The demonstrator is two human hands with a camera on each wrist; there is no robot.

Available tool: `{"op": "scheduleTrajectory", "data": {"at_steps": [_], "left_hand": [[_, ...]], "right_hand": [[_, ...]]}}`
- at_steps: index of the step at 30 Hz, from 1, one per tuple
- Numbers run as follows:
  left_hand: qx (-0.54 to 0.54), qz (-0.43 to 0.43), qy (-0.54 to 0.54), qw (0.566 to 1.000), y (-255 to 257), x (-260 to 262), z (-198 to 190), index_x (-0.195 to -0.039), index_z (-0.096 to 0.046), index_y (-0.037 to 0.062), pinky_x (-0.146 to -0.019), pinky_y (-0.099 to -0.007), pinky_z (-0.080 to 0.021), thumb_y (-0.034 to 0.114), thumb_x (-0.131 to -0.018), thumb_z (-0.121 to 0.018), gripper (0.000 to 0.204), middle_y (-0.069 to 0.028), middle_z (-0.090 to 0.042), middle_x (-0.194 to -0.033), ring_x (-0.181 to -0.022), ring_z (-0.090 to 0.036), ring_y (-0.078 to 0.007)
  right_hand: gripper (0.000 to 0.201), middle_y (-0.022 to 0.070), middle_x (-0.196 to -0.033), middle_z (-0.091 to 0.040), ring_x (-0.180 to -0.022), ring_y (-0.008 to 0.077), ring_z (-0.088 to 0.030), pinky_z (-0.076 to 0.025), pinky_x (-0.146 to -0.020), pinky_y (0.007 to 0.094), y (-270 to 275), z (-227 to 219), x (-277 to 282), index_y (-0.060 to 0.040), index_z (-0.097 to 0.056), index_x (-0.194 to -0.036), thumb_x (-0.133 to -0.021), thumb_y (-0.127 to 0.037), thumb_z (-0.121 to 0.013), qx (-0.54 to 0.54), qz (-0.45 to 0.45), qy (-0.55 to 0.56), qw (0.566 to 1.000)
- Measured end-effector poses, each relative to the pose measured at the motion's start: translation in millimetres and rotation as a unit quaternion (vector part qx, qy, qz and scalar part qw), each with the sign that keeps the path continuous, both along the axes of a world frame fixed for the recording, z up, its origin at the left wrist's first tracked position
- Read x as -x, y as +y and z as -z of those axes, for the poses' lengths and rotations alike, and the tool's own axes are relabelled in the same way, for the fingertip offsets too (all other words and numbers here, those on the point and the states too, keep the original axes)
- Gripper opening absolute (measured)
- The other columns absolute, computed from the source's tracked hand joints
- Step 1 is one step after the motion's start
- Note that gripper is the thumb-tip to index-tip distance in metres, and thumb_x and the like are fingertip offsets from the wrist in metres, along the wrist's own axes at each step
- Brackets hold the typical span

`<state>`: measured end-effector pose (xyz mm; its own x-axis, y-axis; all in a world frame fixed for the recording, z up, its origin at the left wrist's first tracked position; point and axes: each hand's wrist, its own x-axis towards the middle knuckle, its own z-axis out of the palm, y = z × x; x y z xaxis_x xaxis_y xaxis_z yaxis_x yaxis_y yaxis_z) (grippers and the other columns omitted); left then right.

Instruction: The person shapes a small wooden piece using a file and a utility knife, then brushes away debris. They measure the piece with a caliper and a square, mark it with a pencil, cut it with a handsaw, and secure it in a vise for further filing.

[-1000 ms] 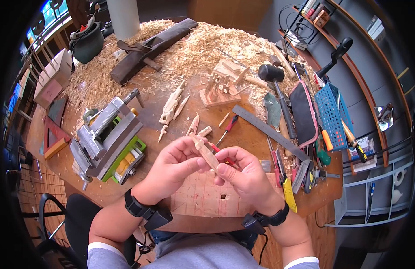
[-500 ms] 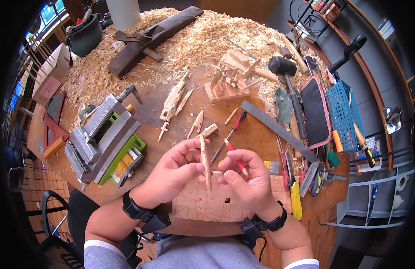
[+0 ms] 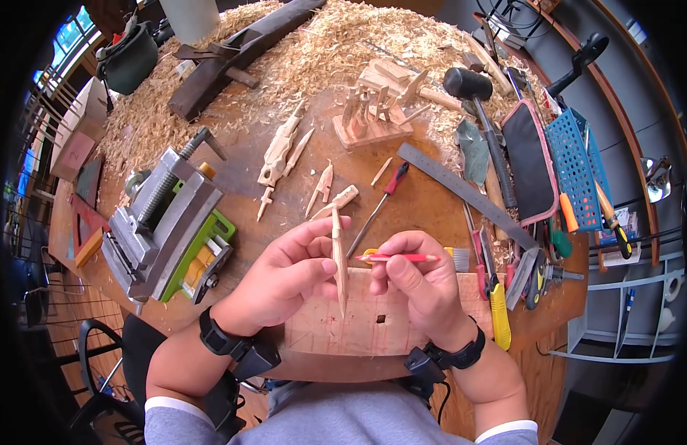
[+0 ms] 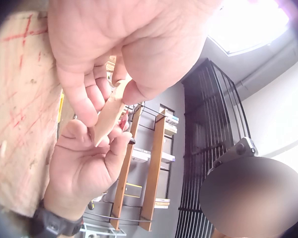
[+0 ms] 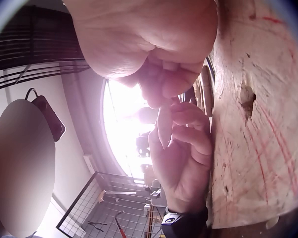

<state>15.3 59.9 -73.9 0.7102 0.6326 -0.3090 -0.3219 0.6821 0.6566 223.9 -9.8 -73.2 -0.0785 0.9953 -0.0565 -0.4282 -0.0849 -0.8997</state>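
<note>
In the head view the left hand (image 3: 290, 276) pinches a slim carved wooden piece (image 3: 340, 267) between thumb and fingers, its pointed end down. To its right, the right hand (image 3: 425, 285) holds a red pencil (image 3: 414, 257) nearly level, tip toward the carved piece and close to it. The left wrist view shows the wooden piece (image 4: 109, 113) in the left hand (image 4: 134, 44), with the right hand (image 4: 84, 158) beyond. Seen from the right wrist, the pale piece (image 5: 164, 124) lies in front of the left hand's fingers. Below both hands is a board (image 3: 314, 330) with red lines and a square hole.
A metal vise (image 3: 162, 230) stands at left. Carved pieces (image 3: 280, 152) and a wooden stand (image 3: 369, 126) lie ahead. A screwdriver (image 3: 390, 185), steel square (image 3: 462, 196), yellow-handled knife (image 3: 500, 311), mallet (image 3: 469, 85) and blue basket (image 3: 577, 178) are on the right; shavings (image 3: 343, 44) cover the back.
The carved piece has swung from slanting between both hands to upright in the left hand alone. The red pencil has turned in the right hand from steep to nearly level, pointing left.
</note>
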Motion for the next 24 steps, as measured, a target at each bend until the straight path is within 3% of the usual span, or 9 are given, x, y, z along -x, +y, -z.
{"op": "scheduleTrajectory", "data": {"at_steps": [1,10,16,24], "left_hand": [[-0.001,0.001,-0.01,1.0,0.3,0.2,1.6,-0.146,-0.042,0.0076,-0.081,-0.0276,-0.058,0.0,-0.096,-0.053,0.052,-0.0016,-0.059,-0.107,-0.094,-0.062,-0.0094],[-0.003,-0.006,-0.034,0.999,-0.1,0.3,2.6,-0.136,-0.048,0.0057,-0.079,-0.0309,-0.061,0.0,-0.098,-0.053,0.038,-0.0072,-0.063,-0.111,-0.097,-0.067,-0.0157],[-0.009,-0.007,-0.046,0.999,0.5,0.6,5.1,-0.131,-0.05,0.0052,-0.077,-0.0308,-0.061,0.001,-0.099,-0.053,0.033,-0.0073,-0.063,-0.111,-0.096,-0.067,-0.0157],[-0.003,-0.011,-0.052,0.999,-1.5,0.0,6.7,-0.13,-0.049,0.0051,-0.074,-0.0276,-0.059,0.003,-0.099,-0.056,0.032,-0.0055,-0.063,-0.11,-0.095,-0.066,-0.0137]], "right_hand": [[0.021,0.0074,-0.1,-0.069,-0.083,0.0125,-0.066,-0.054,-0.078,0.0284,0.4,0.8,0.3,-0.0028,-0.057,-0.115,-0.101,-0.017,-0.06,-0.001,-0.004,0.038,0.999],[0.018,0.0074,-0.105,-0.068,-0.101,0.0159,-0.067,-0.054,-0.087,0.0285,0.0,0.5,6.1,-0.0022,-0.056,-0.115,-0.099,-0.011,-0.06,-0.021,-0.011,0.031,0.999],[0.017,0.006,-0.106,-0.067,-0.099,0.0109,-0.064,-0.052,-0.087,0.0256,-0.8,1.5,2.9,-0.0011,-0.06,-0.112,-0.096,-0.006,-0.065,-0.031,-0.026,-0.055,0.998],[0.016,0.0042,-0.103,-0.067,-0.096,0.0089,-0.062,-0.051,-0.086,0.0242,0.3,3.9,7.7,-0.0011,-0.061,-0.11,-0.096,-0.007,-0.065,-0.038,-0.013,-0.031,0.999]]}}
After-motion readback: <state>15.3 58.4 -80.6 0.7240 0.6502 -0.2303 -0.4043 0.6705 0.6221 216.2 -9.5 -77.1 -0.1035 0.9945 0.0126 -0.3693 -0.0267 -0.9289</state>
